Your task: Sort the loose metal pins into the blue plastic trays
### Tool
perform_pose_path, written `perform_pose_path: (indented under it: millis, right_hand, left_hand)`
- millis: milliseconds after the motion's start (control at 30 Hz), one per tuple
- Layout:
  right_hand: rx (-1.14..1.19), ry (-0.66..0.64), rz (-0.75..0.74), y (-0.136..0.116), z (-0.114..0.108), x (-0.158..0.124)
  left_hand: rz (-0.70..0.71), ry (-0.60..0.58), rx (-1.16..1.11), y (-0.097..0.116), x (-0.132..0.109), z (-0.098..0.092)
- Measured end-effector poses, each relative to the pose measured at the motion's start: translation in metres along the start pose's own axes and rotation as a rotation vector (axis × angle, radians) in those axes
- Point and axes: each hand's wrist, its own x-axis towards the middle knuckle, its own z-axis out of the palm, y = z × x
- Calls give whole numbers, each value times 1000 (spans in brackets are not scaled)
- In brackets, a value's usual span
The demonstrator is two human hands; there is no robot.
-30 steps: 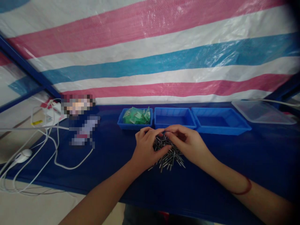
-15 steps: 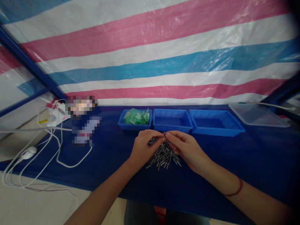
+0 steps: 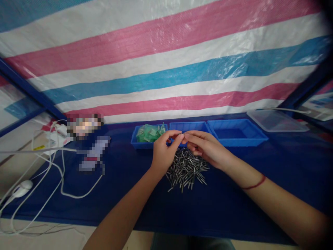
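A heap of thin, dark-silver metal pins [image 3: 186, 170] lies on the blue table. Just above its far side, my left hand [image 3: 166, 149] and my right hand [image 3: 208, 147] meet fingertip to fingertip. Each has thumb and forefinger pinched together. A tiny glint shows where the fingertips join, but the piece there is too small to make out. Behind the hands stands a blue bin [image 3: 191, 125], partly covered by them. To its left, another blue bin [image 3: 133, 141] holds green plastic packets [image 3: 151, 133].
A third blue bin [image 3: 236, 133] is at the right of the row, with a clear plastic lid [image 3: 277, 121] beyond it. White cables [image 3: 62, 173] and a pixelated item [image 3: 96, 152] lie at the left. A striped plastic sheet [image 3: 166, 76] hangs behind the table.
Both hands have lifted from the heap toward the bins, fingertips still together, so more of the pins show. The camera view has shifted slightly.
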Motion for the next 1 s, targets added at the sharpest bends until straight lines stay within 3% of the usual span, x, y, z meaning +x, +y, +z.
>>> perform_pose_path:
  millis: [133, 367, 467, 633, 800, 867, 1000]
  right_hand:
    - [-136, 75, -152, 6, 1, -1]
    - [-558, 208, -605, 10, -6, -18]
    - [-673, 300, -676, 5, -10, -10]
    - [-962, 422, -837, -6, -16, 27]
    - [-1335, 490, -748, -1, -20, 38]
    - [-1312, 461, -746, 1, -21, 26]
    - [-1179, 182, -718, -2, -19, -2]
  left_hand:
    - [26, -49, 95, -2, -7, -7]
    - [292, -228, 293, 10, -10, -11]
    - [313, -242, 370, 8, -10, -15]
    - [288, -191, 424, 1, -5, -26]
    - [275, -206, 489, -1, 2, -35]
    - [264, -244, 483, 0, 2, -37]
    - [314, -497, 419, 2, 0, -39]
